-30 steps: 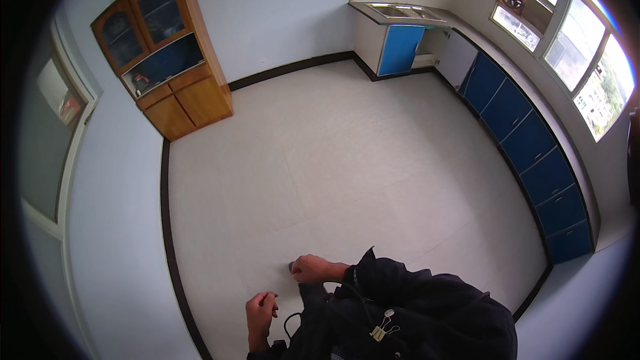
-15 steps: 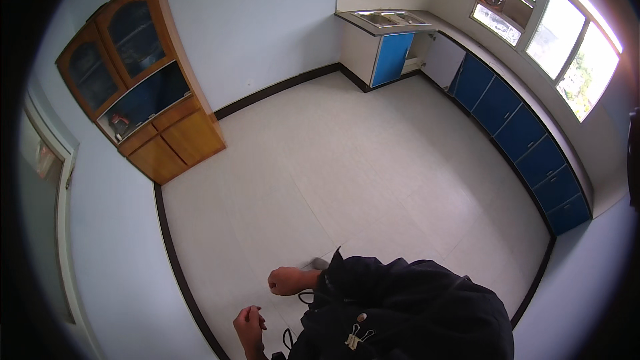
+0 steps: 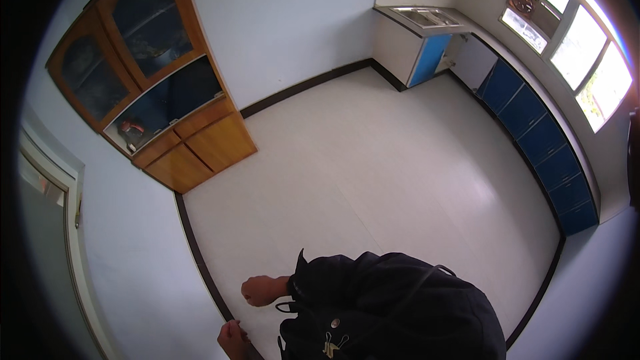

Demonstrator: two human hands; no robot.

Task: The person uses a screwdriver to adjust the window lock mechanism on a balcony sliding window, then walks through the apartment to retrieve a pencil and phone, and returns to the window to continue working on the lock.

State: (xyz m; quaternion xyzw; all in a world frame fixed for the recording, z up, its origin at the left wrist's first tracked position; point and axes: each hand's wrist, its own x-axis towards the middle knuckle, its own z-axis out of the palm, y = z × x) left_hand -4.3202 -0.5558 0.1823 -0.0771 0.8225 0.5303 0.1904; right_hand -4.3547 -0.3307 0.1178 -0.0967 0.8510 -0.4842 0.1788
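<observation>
My right hand (image 3: 262, 290) sticks out of a black sleeve, curled into a fist above the white floor, with nothing visible in it. My left hand (image 3: 231, 340) is lower, at the bottom edge of the view, close to the dark baseboard (image 3: 200, 260). It is partly cut off, so its fingers cannot be read. My black jacket (image 3: 393, 313) fills the lower middle, with a thin black cord loop (image 3: 287, 307) and a metal clip (image 3: 330, 345) on it.
A wooden cabinet (image 3: 193, 147) with glass doors stands against the left wall. A white counter with a sink (image 3: 427, 19) is in the far corner. Blue cabinets (image 3: 540, 140) run under windows (image 3: 587, 60) on the right. A door frame (image 3: 67, 227) is at far left.
The view has swung and closed in on the left wall and wooden cabinet. Both hands now sit lower and nearer the baseboard, and the right hand stays fisted.
</observation>
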